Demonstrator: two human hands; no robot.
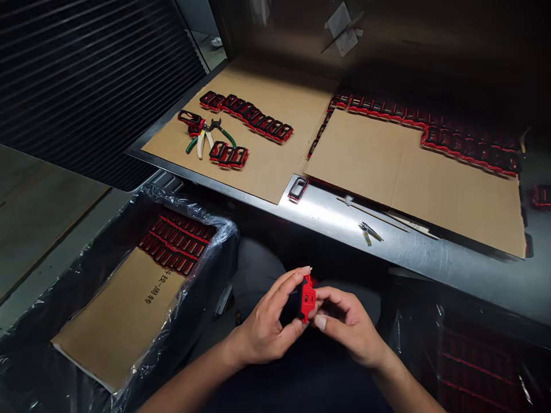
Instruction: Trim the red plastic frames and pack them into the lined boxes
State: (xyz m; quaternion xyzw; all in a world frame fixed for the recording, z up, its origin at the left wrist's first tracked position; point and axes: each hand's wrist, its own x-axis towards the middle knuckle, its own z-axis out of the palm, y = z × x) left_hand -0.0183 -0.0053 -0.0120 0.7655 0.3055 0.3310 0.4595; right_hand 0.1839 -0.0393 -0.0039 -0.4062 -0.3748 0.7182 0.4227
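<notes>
A red and black plastic frame [307, 301] stands on edge above my lap, its red side facing up to me. My left hand [272, 321] grips it between the fingers at its far end and the thumb at its near end. My right hand [350, 327] closes on its right side, with index finger and thumb against the red edge. What the other right fingers do behind it is partly hidden. On the metal table edge in front lies a similar single frame [297, 189].
Brown cardboard [258, 178] on the table carries rows of frames [253, 117] and green- and white-handled pliers [206, 136]. More frames [469, 150] line a second cardboard sheet [387, 160]. Small nippers [369, 232] lie on the metal. A plastic-lined bin [224, 229] stands at left, another bin [430, 310] at right.
</notes>
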